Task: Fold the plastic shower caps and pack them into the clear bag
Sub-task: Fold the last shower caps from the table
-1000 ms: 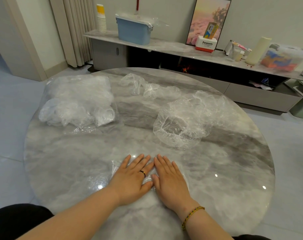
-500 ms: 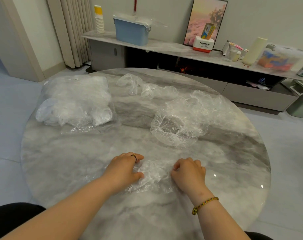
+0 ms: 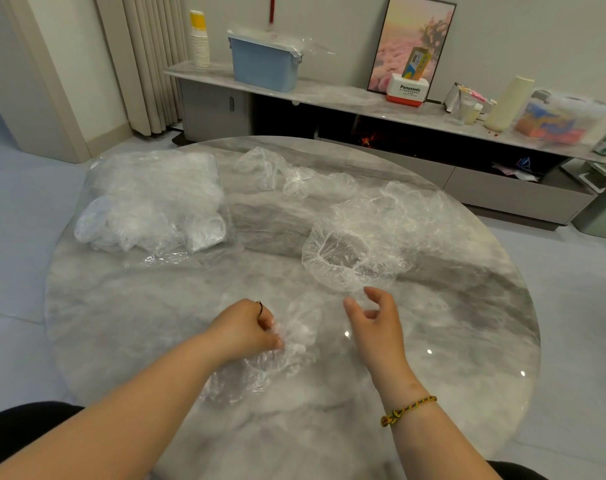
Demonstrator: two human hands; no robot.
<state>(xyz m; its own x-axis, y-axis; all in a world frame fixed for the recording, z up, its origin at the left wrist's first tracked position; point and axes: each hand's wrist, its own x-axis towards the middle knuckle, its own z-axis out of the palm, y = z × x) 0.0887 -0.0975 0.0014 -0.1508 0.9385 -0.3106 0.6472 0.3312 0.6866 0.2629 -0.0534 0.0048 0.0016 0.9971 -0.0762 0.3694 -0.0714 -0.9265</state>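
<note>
Worktop [image 3: 121,323] of round grey marble carries, at its near middle, a crumpled clear plastic shower cap [image 3: 291,342], bunched in the left grip [image 3: 246,327], whose fingers curl round it. Just right, the right grip [image 3: 374,323] hovers released, fingers loosely bent, holding nothing. Beyond it sits an open clear shower cap [image 3: 343,261] with a gathered rim. Farther left lies the stuffed clear plastic bag [image 3: 149,199]; loose clear caps [image 3: 294,176] lie at the far middle.

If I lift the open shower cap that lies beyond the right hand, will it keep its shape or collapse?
Likely it collapses: the shower cap is thin, wrinkled film, like the crumpled cap in the left hand. It looks very light, so a push may slide it over the glossy table.
</note>
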